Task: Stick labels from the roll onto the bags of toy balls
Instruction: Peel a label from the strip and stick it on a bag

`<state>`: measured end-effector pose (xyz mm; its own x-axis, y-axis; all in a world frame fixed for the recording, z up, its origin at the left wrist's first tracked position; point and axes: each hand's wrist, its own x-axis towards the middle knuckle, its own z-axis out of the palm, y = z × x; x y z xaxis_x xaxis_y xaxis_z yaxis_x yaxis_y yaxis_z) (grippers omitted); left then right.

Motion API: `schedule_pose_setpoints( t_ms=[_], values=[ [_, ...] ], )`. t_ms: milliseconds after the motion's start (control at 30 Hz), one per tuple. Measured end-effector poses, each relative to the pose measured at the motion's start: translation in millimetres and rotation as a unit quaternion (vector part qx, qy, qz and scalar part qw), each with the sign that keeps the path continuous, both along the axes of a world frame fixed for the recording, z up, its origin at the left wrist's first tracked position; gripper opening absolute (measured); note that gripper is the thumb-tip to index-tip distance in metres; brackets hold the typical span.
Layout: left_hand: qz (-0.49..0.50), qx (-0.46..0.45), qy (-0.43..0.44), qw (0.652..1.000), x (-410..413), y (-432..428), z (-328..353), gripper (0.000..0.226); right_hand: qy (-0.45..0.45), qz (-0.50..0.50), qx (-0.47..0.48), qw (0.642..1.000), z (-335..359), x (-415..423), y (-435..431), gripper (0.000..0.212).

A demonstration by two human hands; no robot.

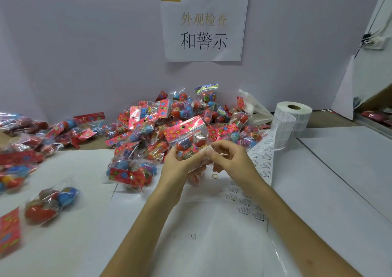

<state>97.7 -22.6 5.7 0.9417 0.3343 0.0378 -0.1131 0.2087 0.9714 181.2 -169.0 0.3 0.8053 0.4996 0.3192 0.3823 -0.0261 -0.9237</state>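
Above the near counter (318,181), my left hand (180,166) holds a bag (186,135) of toy balls, fingers curled round it. My right hand (232,161) pinches a label (205,149) against it.

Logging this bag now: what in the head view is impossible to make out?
- Head view: whether the label is stuck flat on the held bag; right hand and left hand cover it.
- Head view: print on the label strip, too small to read.
- Head view: bags at the left edge, blurred, cut off.
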Motion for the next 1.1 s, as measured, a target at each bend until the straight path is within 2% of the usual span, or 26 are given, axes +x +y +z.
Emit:
schedule_pose_setpoints(
  t_ms=[233,533,933,1000,1100],
  values=[
    [0.021,-0.016,0.004,1.000,2.5,4.7,-2.0,0.039,0.005,0.049,-0.008,0.999,-1.0,-0.4,-0.4,0.026],
    [0.061,-0.015,0.022,0.998,3.9,6.9,-1.5,0.035,0.022,0.038,0.001,0.999,-3.2,-0.2,1.8,0.017],
    [0.078,0.004,-0.015,0.997,4.8,-0.5,-6.0,0.030,0.002,0.004,0.008,1.000,-5.0,2.7,1.9,0.002],
    [0.062,0.014,-0.015,0.998,4.5,-2.4,-5.2,0.038,-0.005,-0.010,0.013,1.000,-4.6,3.0,1.6,0.002],
    [0.038,0.014,-0.004,0.999,2.6,-3.4,-2.8,0.064,-0.011,-0.021,0.018,1.000,-3.7,3.0,0.3,0.004]
  ],
)
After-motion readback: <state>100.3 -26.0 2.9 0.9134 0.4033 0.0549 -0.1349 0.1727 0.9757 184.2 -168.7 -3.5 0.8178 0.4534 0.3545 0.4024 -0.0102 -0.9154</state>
